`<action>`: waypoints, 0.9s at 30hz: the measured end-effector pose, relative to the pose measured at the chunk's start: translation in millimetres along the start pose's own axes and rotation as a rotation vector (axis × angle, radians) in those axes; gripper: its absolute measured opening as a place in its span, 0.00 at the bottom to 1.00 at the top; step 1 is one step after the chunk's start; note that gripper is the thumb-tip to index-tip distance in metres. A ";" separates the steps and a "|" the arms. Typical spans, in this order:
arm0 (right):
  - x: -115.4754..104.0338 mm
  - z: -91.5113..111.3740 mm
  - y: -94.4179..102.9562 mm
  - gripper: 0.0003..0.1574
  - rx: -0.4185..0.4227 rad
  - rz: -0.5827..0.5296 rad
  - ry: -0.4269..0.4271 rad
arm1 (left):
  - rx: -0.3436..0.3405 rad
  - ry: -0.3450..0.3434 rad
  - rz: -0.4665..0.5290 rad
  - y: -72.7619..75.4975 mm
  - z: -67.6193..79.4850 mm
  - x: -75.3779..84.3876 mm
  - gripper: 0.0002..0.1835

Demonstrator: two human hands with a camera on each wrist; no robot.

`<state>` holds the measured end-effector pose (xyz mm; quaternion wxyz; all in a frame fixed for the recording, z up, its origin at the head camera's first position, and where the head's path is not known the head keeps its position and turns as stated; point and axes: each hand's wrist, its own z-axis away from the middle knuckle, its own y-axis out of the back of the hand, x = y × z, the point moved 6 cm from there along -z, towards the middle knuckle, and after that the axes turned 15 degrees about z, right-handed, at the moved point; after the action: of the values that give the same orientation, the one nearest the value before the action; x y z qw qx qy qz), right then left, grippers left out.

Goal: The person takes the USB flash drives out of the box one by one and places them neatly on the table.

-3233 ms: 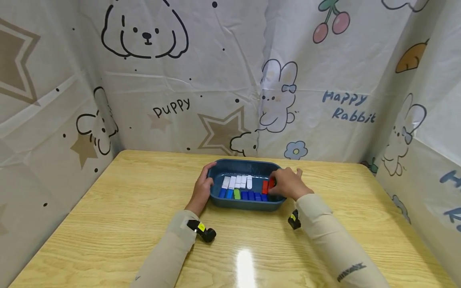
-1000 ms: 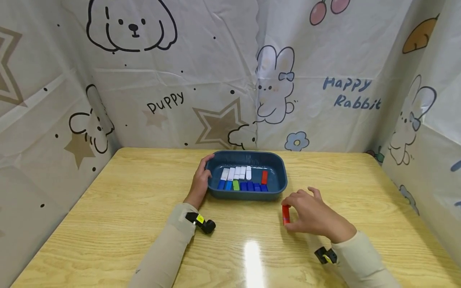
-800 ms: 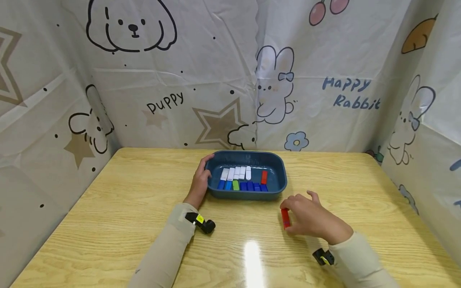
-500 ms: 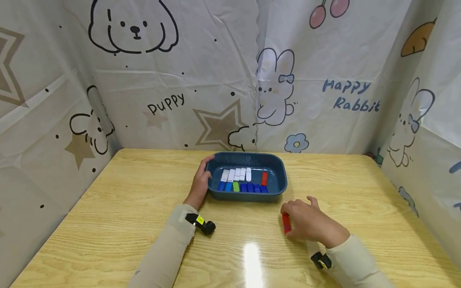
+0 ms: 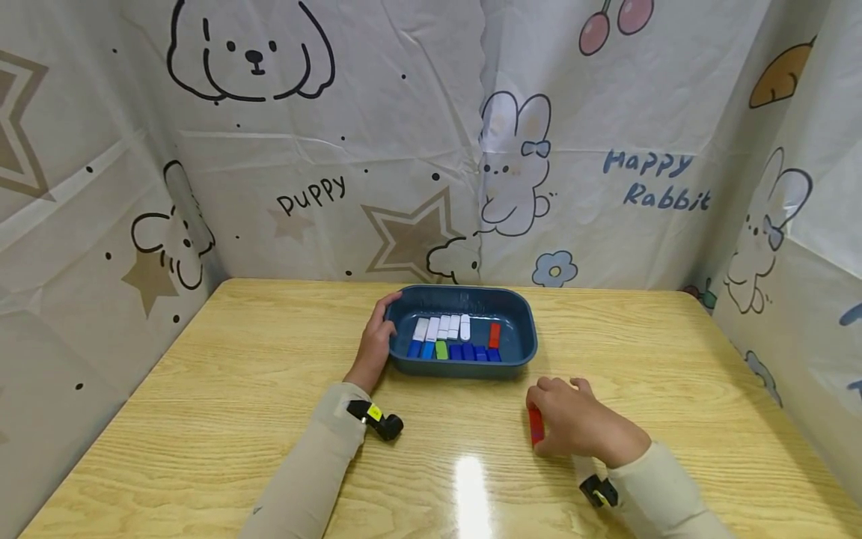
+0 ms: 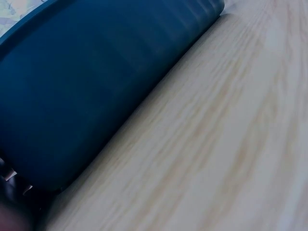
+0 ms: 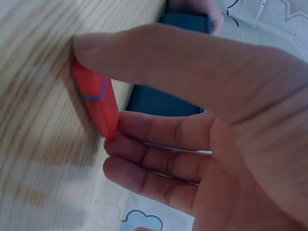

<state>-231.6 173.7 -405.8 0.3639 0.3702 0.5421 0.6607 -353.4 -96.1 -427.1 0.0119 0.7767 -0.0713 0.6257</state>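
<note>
A dark blue plastic tray point(image 5: 465, 368) stands on the table towards its back edge. My left hand point(image 5: 374, 346) grips its left end, thumb on the near side and fingers along the rim. In front of the tray's right corner, my right hand point(image 5: 572, 419) pinches a small red block point(image 5: 536, 427) by its two ends. Closer up in the right wrist view, the red block point(image 7: 98, 101) has a thin blue line across it and sits at the tabletop, between thumb point(image 7: 110, 55) and fingertips. Another red block point(image 5: 494, 335) lies inside the tray on the right.
Inside the tray lie several white pieces point(image 5: 444, 327) in a row, several dark blue pieces point(image 5: 468, 352), lighter blue ones point(image 5: 427, 349) and a green piece point(image 5: 441, 349). The wooden table point(image 5: 269, 419) ends at a printed cloth backdrop point(image 5: 303, 187).
My right hand was in the tray's right end, took out one red block, and brought it forward and down to the tabletop. The left hand stays on the tray.
</note>
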 end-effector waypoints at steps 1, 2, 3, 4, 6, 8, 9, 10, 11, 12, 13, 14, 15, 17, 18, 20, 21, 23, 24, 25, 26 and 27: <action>-0.4 0.3 -0.1 0.26 -0.005 -0.007 0.001 | 0.002 -0.002 0.004 1.2 -1.9 -4.3 0.33; -0.7 0.5 -0.3 0.26 -0.011 -0.014 0.001 | 0.005 -0.004 0.010 2.6 -3.9 -9.2 0.33; -0.9 0.7 -0.5 0.26 -0.014 -0.022 0.000 | 0.009 -0.003 0.015 4.1 -6.2 -14.5 0.33; -1.0 0.9 -1.0 0.26 -0.021 -0.029 -0.001 | 0.012 -0.007 0.020 5.5 -8.4 -19.5 0.33; -1.2 1.1 -1.9 0.26 -0.035 -0.042 -0.004 | 0.019 -0.014 0.013 6.3 -9.6 -23.9 0.33; -1.4 1.1 -2.6 0.27 -0.042 -0.050 -0.005 | 0.026 -0.018 0.004 6.7 -9.7 -26.0 0.33; -1.5 1.3 -3.0 0.27 -0.045 -0.052 -0.005 | 0.029 -0.020 -0.001 6.7 -9.6 -26.5 0.33; -1.6 1.5 -3.2 0.27 -0.048 -0.052 -0.005 | 0.032 -0.020 -0.005 6.8 -9.5 -26.8 0.33; -1.7 1.8 -3.3 0.27 -0.048 -0.054 -0.004 | 0.032 -0.026 -0.003 6.6 -9.4 -26.5 0.33; -1.9 2.1 -3.2 0.27 -0.046 -0.055 -0.003 | 0.033 -0.031 -0.003 6.4 -9.3 -26.0 0.33; -2.0 2.3 -3.2 0.27 -0.046 -0.059 -0.001 | 0.033 -0.035 -0.001 6.2 -9.2 -25.5 0.34; -2.0 2.7 -3.2 0.27 -0.045 -0.061 -0.001 | 0.034 -0.039 -0.001 6.1 -9.1 -24.9 0.34; -2.1 3.0 -3.1 0.27 -0.044 -0.062 0.000 | 0.031 -0.043 0.003 5.9 -9.0 -24.3 0.34; -2.3 3.3 -2.9 0.26 -0.044 -0.068 0.003 | 0.025 -0.048 0.011 5.6 -9.2 -23.3 0.34; -2.4 3.4 -3.0 0.27 -0.045 -0.070 0.004 | 0.024 -0.045 0.010 5.8 -9.2 -23.2 0.34; -2.7 3.5 -3.4 0.27 -0.052 -0.072 0.004 | 0.014 -0.044 0.018 6.2 -9.0 -23.3 0.34; -2.8 3.5 -3.6 0.26 -0.054 -0.070 0.005 | 0.008 -0.042 0.023 6.2 -8.8 -23.0 0.34; -3.3 3.5 -3.6 0.27 -0.060 -0.069 0.007 | 0.000 -0.033 0.018 3.3 -4.6 -13.1 0.34; -3.5 3.5 -3.7 0.27 -0.062 -0.068 0.009 | -0.005 -0.029 0.017 2.0 -2.2 -8.4 0.34; -3.7 3.4 -3.7 0.27 -0.062 -0.066 0.011 | -0.009 -0.024 0.014 0.6 -0.2 -3.9 0.34; -3.9 3.4 -3.6 0.27 -0.061 -0.063 0.012 | -0.010 -0.018 0.009 -0.8 1.8 0.9 0.34; -4.1 3.4 -3.6 0.27 -0.059 -0.062 0.014 | -0.011 -0.012 0.005 -2.3 3.9 5.6 0.34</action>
<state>-226.4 172.1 -409.3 0.3911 0.3377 0.5360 0.6676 -348.2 -94.8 -422.3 0.0142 0.7802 -0.0768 0.6207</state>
